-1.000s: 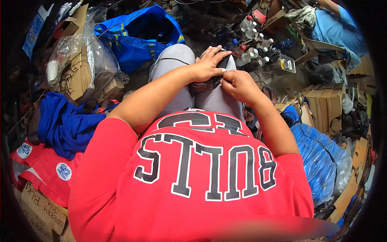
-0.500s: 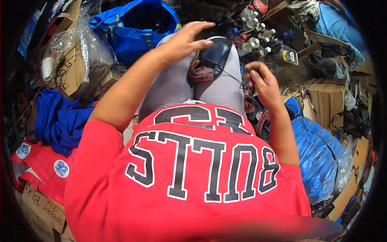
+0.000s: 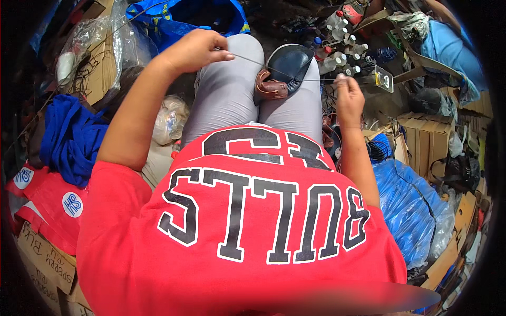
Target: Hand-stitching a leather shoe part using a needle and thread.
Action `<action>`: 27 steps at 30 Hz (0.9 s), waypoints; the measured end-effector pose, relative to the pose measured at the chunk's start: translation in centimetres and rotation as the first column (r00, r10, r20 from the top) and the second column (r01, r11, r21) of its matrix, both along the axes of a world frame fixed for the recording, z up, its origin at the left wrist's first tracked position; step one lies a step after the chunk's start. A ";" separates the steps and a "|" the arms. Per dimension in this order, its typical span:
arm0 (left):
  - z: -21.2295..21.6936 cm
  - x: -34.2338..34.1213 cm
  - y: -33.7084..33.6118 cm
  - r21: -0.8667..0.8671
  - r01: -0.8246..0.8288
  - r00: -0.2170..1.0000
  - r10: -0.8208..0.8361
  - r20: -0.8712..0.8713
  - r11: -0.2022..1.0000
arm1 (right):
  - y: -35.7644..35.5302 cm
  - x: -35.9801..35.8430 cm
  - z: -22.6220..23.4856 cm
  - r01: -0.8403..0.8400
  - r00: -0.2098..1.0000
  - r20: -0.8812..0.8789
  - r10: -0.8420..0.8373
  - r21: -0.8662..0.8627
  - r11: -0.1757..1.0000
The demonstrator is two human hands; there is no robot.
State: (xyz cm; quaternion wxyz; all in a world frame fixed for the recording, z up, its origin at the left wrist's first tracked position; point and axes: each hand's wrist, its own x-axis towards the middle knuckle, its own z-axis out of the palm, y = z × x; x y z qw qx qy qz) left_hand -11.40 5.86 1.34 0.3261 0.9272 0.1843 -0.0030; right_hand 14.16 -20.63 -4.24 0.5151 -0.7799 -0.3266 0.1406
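Observation:
A dark blue leather shoe upper with a brown heel piece point(image 3: 284, 71) rests between my knees on my grey trousers. A thin thread point(image 3: 247, 59) runs tight from it out to both sides. My left hand point(image 3: 197, 50) is raised to the left of the shoe, fingers pinched on one end of the thread. On the other side, my right hand point(image 3: 349, 97) pinches the other end, with the thread stretched across the shoe to it.
A blue bag point(image 3: 184, 16) and clear plastic over cardboard point(image 3: 100, 58) lie at the left. Blue cloth point(image 3: 74, 137) and red bags point(image 3: 47, 205) are beside my left arm. Small bottles point(image 3: 342, 52) stand ahead; blue plastic point(image 3: 411, 205) and cartons point(image 3: 421, 137) at right.
Both hands were together on the shoe a second ago. They have drawn apart, left hand out to the left and right hand to the right, pulling the thread taut.

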 end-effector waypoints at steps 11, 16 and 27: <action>1.1 7.3 -4.5 -0.915 0.243 0.644 0.759 -0.096 -0.322 | 3.0 -2.7 1.2 0.202 0.125 -0.853 0.507 0.522 0.828; -6.4 5.3 1.6 -0.968 0.129 0.904 0.426 0.025 -0.217 | 2.3 -4.1 2.3 0.006 0.401 -0.830 0.388 0.426 0.905; -4.2 -0.4 4.7 0.234 -0.437 0.897 0.402 0.184 0.869 | -4.8 1.3 1.4 -0.266 0.859 -0.500 0.111 -0.250 0.931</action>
